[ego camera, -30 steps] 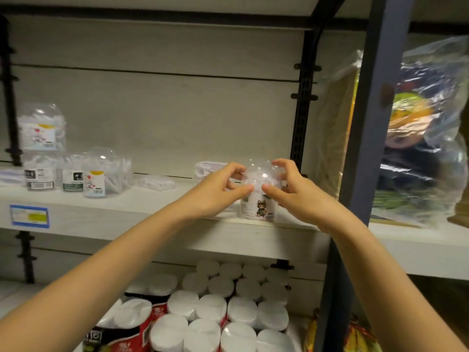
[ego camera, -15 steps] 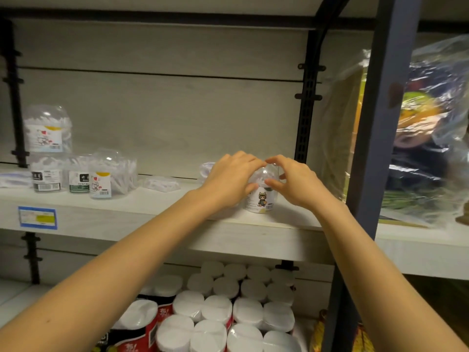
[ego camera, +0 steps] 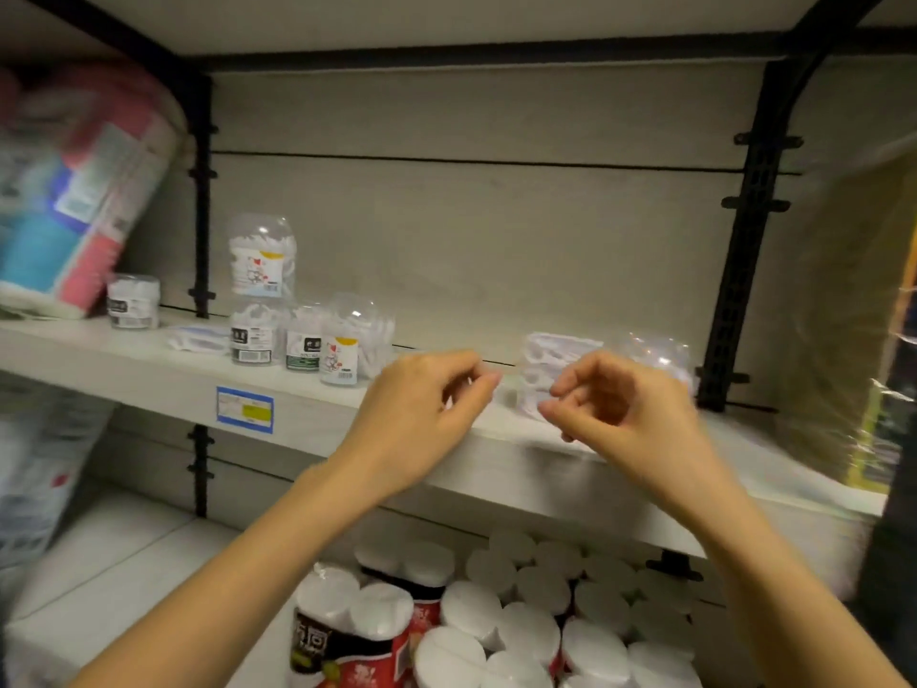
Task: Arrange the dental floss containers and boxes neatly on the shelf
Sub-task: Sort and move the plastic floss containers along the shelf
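Hovering empty, fingers loosely curled: left hand, right hand. Risking toppling clear domed container behind right hand, knuckles brushing while reaching.

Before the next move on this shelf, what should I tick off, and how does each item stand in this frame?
1. Left hand free: ok, fingers curled, holding nothing.
2. Right hand free: ok, empty.
3. Domed jar standing upright by the right post: cannot tell, partly hidden and blurred.
4. Floss bag tidy: not ok, lying loose beside the jar.
5. Left group of jars tidy: ok, upright and close together.
6. Bare shelf between the groups: ok.
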Available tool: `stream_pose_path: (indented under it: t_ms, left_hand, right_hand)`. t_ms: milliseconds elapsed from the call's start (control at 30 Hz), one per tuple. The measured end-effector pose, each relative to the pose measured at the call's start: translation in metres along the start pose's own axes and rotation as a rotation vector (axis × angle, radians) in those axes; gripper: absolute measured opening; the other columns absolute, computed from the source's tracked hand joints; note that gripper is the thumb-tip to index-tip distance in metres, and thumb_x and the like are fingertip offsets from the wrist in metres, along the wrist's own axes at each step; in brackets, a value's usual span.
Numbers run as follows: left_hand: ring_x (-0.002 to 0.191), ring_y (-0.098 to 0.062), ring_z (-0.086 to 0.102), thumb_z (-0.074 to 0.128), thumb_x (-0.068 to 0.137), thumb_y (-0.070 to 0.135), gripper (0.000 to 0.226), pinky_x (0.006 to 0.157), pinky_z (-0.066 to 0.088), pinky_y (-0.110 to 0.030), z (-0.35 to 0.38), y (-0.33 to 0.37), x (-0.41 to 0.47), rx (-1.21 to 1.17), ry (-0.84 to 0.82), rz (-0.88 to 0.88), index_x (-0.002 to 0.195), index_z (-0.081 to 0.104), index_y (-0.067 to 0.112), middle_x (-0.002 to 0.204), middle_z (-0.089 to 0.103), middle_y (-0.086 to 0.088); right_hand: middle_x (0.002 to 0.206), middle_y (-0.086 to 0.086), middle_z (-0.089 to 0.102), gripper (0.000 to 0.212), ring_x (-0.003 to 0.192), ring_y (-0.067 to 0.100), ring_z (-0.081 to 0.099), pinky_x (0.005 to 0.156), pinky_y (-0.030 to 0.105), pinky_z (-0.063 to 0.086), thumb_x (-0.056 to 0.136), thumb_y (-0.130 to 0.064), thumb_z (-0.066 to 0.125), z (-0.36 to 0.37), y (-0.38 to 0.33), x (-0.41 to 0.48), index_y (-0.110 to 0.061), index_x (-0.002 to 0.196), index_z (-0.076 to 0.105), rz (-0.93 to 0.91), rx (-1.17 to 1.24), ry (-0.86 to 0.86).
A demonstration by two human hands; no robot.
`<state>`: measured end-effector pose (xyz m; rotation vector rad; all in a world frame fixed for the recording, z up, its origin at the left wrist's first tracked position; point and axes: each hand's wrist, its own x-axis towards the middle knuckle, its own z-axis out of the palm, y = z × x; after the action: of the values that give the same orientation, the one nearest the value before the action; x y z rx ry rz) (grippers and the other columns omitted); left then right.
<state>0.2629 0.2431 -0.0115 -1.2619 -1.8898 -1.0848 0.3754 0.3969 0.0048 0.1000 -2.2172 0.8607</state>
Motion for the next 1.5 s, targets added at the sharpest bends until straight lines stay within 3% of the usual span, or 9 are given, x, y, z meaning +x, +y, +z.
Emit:
stream_pose_path:
  t_ms: [200, 300, 467, 600, 733, 900, 1067, 1167, 1500]
  left_hand:
    - [0.052, -0.003, 0.05, 0.057, 0.089, 0.023, 0.023, 0.055, 0.038, -0.016, -0.078, -0.082, -0.03, -0.047, 0.039, -0.208, 0.067, 0.063, 0.02, 0.053, 0.058, 0.022]
    - [0.052, -0.006, 0.052, 0.056, 0.088, 0.026, 0.023, 0.057, 0.045, -0.025, -0.108, -0.119, -0.027, -0.049, 0.018, -0.21, 0.07, 0.065, 0.015, 0.054, 0.059, 0.014]
    - [0.054, -0.018, 0.054, 0.057, 0.088, 0.029, 0.024, 0.06, 0.046, -0.031, -0.141, -0.165, -0.012, -0.066, -0.049, -0.138, 0.071, 0.065, 0.014, 0.055, 0.059, -0.002]
    - [0.05, -0.01, 0.054, 0.057, 0.087, 0.028, 0.023, 0.056, 0.043, -0.022, -0.157, -0.193, -0.006, -0.13, -0.095, -0.124, 0.068, 0.064, 0.017, 0.053, 0.061, -0.003]
    - [0.057, -0.024, 0.057, 0.058, 0.085, 0.03, 0.023, 0.06, 0.044, -0.03, -0.159, -0.211, -0.007, -0.195, -0.13, -0.11, 0.07, 0.065, 0.014, 0.055, 0.063, -0.007]
    - [0.07, -0.021, 0.058, 0.062, 0.084, 0.019, 0.004, 0.064, 0.046, -0.023, -0.157, -0.218, -0.007, -0.268, -0.11, -0.077, 0.088, 0.064, 0.02, 0.071, 0.066, -0.001]
    - [0.103, -0.002, 0.05, 0.074, 0.074, 0.026, 0.073, 0.086, 0.04, -0.008, -0.158, -0.21, 0.007, -0.229, -0.226, 0.107, 0.134, 0.036, 0.037, 0.12, 0.048, 0.022]
    - [0.12, 0.012, 0.038, 0.079, 0.064, 0.037, 0.101, 0.097, 0.031, -0.001, -0.156, -0.204, 0.012, -0.268, -0.326, 0.18, 0.141, 0.015, 0.046, 0.136, 0.029, 0.032]
    - [0.134, 0.01, 0.024, 0.078, 0.065, 0.037, 0.094, 0.103, 0.027, -0.005, -0.154, -0.193, 0.002, -0.316, -0.215, 0.305, 0.142, 0.023, 0.035, 0.148, 0.025, 0.018]
  right_hand:
    - [0.073, 0.005, 0.069, 0.008, 0.067, 0.018, 0.065, 0.068, 0.03, 0.055, 0.076, -0.017, 0.073, 0.082, -0.025, 0.028, -0.015, 0.078, 0.065, -0.006, -0.028, -0.103]
    - [0.076, -0.002, 0.069, 0.008, 0.07, 0.016, 0.066, 0.07, 0.028, 0.054, 0.079, -0.022, 0.07, 0.12, -0.039, 0.056, -0.018, 0.083, 0.065, 0.007, -0.08, -0.059]
    - [0.117, -0.005, 0.055, 0.041, 0.099, 0.011, 0.055, 0.083, 0.028, 0.045, 0.082, -0.042, 0.063, 0.164, -0.051, 0.123, -0.024, 0.117, 0.053, 0.014, -0.305, 0.116]
    - [0.136, 0.002, 0.048, 0.069, 0.116, 0.018, 0.051, 0.096, 0.037, 0.044, 0.076, -0.054, 0.064, 0.188, -0.05, 0.152, -0.022, 0.133, 0.041, 0.175, -0.43, -0.014]
    - [0.137, 0.004, 0.049, 0.074, 0.114, 0.02, 0.053, 0.093, 0.034, 0.044, 0.073, -0.052, 0.067, 0.201, -0.047, 0.153, -0.024, 0.135, 0.037, 0.249, -0.423, -0.063]
    - [0.126, 0.004, 0.055, 0.07, 0.106, 0.02, 0.057, 0.094, 0.04, 0.049, 0.071, -0.045, 0.073, 0.198, -0.05, 0.151, -0.026, 0.131, 0.042, 0.312, -0.251, 0.002]
    - [0.11, -0.002, 0.065, 0.056, 0.095, 0.012, 0.065, 0.079, 0.029, 0.056, 0.069, -0.045, 0.07, 0.177, -0.08, 0.148, -0.028, 0.118, 0.05, 0.301, 0.036, -0.086]
    - [0.103, -0.008, 0.069, 0.051, 0.091, 0.009, 0.067, 0.073, 0.023, 0.056, 0.064, -0.053, 0.061, 0.171, -0.098, 0.14, -0.035, 0.112, 0.056, 0.25, 0.077, -0.25]
    - [0.106, -0.008, 0.067, 0.054, 0.094, 0.006, 0.067, 0.072, 0.021, 0.054, 0.071, -0.054, 0.063, 0.171, -0.112, 0.125, -0.035, 0.121, 0.051, 0.217, 0.07, -0.345]
